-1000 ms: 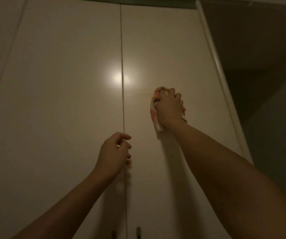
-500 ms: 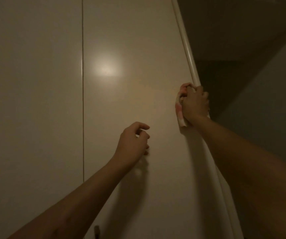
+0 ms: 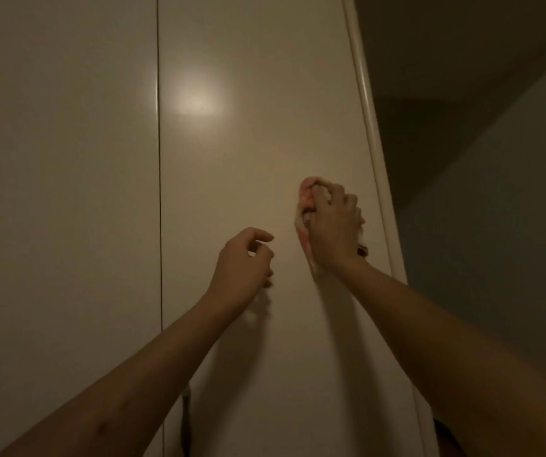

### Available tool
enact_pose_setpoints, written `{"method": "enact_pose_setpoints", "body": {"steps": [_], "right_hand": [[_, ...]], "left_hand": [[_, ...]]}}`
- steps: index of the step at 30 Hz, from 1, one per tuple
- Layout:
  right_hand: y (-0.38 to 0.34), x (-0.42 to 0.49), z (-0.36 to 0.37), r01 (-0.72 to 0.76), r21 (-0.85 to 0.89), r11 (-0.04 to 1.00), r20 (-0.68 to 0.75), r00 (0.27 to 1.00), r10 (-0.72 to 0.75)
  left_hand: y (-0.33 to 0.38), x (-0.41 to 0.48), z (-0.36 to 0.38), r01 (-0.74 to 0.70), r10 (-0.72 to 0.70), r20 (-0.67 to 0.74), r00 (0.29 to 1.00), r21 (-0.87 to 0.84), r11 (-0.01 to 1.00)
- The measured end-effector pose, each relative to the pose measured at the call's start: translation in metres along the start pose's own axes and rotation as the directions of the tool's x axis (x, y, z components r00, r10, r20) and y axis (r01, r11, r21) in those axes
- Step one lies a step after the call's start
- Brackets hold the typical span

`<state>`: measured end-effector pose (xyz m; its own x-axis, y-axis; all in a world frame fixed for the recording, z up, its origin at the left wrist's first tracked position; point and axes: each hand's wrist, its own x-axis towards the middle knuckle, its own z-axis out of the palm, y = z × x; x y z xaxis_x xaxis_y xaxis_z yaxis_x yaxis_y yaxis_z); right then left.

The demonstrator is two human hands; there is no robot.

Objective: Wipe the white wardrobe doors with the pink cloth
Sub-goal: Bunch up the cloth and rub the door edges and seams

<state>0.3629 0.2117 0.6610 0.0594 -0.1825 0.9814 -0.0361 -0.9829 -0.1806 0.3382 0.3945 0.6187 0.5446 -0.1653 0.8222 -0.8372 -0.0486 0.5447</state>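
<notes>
wiping goes best if you keep your right hand (image 3: 332, 225) clenched round the bunched pink cloth (image 3: 305, 206) and pressed flat on the right wardrobe door (image 3: 248, 159), at about 3 o'clock of the frame's middle, near the door's rounded edge (image 3: 369, 127). use overlapping strokes toward 9 o'clock. your left hand (image 3: 243, 262) hangs loosely curled and empty, close to the door; whether it touches, i can't tell.

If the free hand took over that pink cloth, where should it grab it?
Probably the pink cloth's exposed left edge, reached from the left by the left hand. The right hand covers the rest, pressing it flat against the right wardrobe door, so only that bunched strip beside the fingers shows.
</notes>
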Motion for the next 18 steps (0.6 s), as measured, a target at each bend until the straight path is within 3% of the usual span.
{"method": "enact_pose_setpoints", "body": {"steps": [7,18], "right_hand": [[-0.009,-0.086,0.004,0.140,0.013,0.990,0.143,0.980,-0.141],[0.010,-0.210,-0.012,0.037,0.130,0.991,0.422,0.902,-0.090]], "left_hand": [[-0.036,-0.047,0.023,0.107,-0.105,0.046,0.993,-0.045,0.993],[-0.101,-0.136,0.063,0.208,-0.198,0.138,0.970,-0.066,0.976]]}}
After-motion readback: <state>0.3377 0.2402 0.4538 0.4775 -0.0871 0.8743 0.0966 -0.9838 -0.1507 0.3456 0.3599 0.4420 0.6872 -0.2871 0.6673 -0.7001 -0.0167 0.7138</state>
